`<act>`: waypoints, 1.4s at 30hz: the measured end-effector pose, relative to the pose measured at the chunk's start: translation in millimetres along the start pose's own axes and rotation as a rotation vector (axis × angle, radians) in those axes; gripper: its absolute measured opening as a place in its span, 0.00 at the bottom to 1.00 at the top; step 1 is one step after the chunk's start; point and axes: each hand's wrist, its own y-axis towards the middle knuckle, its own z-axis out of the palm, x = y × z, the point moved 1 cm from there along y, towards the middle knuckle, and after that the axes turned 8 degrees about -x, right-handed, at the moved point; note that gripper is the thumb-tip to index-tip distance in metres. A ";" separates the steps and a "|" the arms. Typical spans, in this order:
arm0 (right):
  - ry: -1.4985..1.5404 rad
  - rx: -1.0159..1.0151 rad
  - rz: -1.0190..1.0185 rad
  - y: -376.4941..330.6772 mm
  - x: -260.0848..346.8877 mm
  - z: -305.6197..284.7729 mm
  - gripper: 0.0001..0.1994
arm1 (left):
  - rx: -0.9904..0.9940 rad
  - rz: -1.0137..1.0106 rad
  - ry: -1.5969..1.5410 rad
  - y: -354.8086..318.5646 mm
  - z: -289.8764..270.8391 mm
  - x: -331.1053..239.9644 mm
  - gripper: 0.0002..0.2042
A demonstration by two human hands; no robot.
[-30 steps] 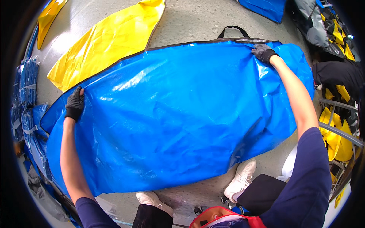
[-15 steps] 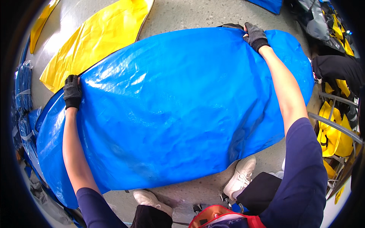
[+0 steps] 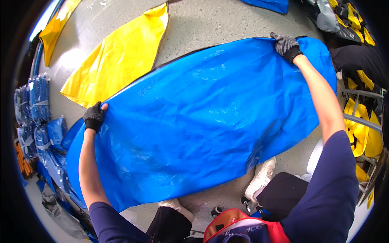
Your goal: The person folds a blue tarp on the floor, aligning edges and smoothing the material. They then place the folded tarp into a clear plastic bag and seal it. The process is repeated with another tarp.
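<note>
Both gloved hands, left hand (image 3: 94, 117) and right hand (image 3: 286, 45), apparently grip blue sheet (image 3: 210, 117).

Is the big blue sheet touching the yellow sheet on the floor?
Cannot tell. In the head view the blue sheet, held up by both gloved hands, overlaps the yellow sheet's edge, hiding any gap.

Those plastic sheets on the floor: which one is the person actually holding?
The big blue sheet, gripped at its far edge by the gloved left hand and right hand. The yellow sheets lie untouched beyond it.

Glossy blue tarp sheet (image 3: 202, 121) held spread wide above the floor.
</note>
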 end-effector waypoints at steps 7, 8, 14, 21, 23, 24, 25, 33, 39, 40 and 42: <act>-0.095 -0.834 -0.146 -75.0 -46.1 -234.8 0.17 | -0.117 0.104 -0.092 -121.2 -312.1 21.1 0.20; -0.093 -0.915 -0.234 -99.4 -31.5 -266.2 0.10 | -0.306 0.166 0.036 -156.7 -361.1 36.3 0.16; 0.025 -0.852 -0.352 -235.1 -0.3 -255.1 0.10 | -0.032 0.360 0.297 -295.7 -366.4 8.8 0.02; 0.107 -0.127 -0.212 -302.9 109.0 -26.2 0.15 | 0.234 0.283 0.409 -281.2 -74.7 14.5 0.07; 0.086 0.082 -0.195 -319.6 111.4 25.5 0.18 | 0.445 0.207 0.339 -272.5 -11.4 -8.1 0.08; -0.005 0.185 -0.158 -330.1 114.8 39.0 0.19 | 0.537 0.194 0.354 -270.9 10.0 -33.7 0.09; 0.014 0.249 -0.118 -334.6 123.1 51.6 0.22 | 0.568 0.152 0.412 -285.9 35.1 -31.5 0.10; 0.128 0.212 -0.176 -366.4 102.4 65.7 0.25 | 0.743 0.040 0.423 -252.4 6.5 -168.4 0.14; 0.214 0.341 -0.160 -324.8 99.4 57.7 0.20 | -0.251 0.389 -0.094 -216.5 34.0 -279.6 0.38; 0.186 0.394 -0.159 -318.7 98.8 51.7 0.20 | -0.222 0.355 -0.072 -214.0 51.1 -283.9 0.39; 0.198 0.295 -0.152 -331.4 78.5 55.5 0.14 | -0.212 0.342 -0.041 -209.0 77.0 -289.3 0.41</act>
